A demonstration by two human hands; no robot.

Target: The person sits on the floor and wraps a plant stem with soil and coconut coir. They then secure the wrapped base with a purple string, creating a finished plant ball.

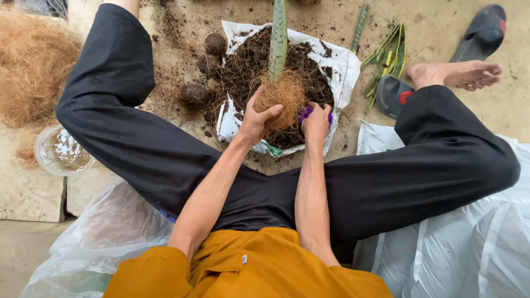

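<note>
Fibre ball (pixel 280 95), a brown wad of coconut husk wrapped round the base of a tall, upright, mottled green leaf (pixel 277 38), sits above the middle of a heap of dark soil (pixel 248 66). The left hand (pixel 255 118) cups the ball from its left side, thumb and fingers curled part-way round it and touching the fibre. The right hand (pixel 316 122) is just beside the ball on its right, fingers bent down and closed over a purple thing (pixel 305 113); what that is I cannot tell, since most of it is hidden. The soil lies on an opened white sack (pixel 342 63), spread flat on the sandy ground, with a green-printed strip at its near edge. Three round dark balls (pixel 207 63) lie just left of the sack. Right of it are loose yellow-edged green leaves (pixel 386 58), a bare foot (pixel 461 74) and two dark sandals (pixel 483 30) with red marks. Far left there is a pile of loose husk (pixel 30 66) and a clear round tub (pixel 61 150). Crumpled pale plastic bags (pixel 469 243) lie on both sides of the seated person.
</note>
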